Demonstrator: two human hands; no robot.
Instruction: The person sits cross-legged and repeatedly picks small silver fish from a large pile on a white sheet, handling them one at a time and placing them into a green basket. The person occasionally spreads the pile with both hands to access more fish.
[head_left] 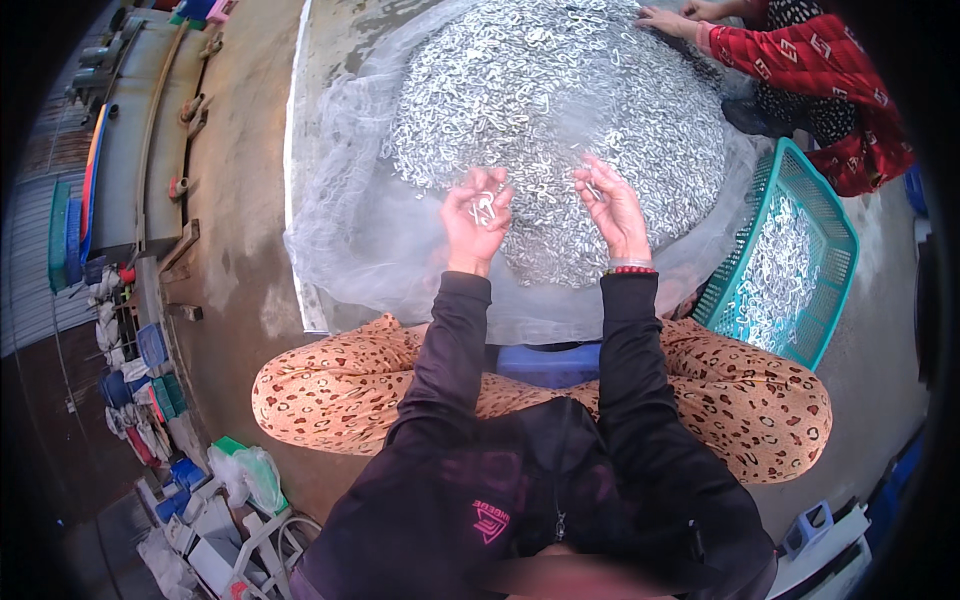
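Ideally, I curl my left hand snugly round its white pieces so none drop, my right hand, bent-fingered, grip unclear, above the pile's near side.

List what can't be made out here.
Head view: exact count of curled white pieces in the bare left hand, hidden by overlap.
Head view: whether the bare right hand pinches any piece, too small.
Head view: far end of the silvery-white heap, cut off by top edge.
Head view: floor of the green plastic mesh basket, hidden under pieces.
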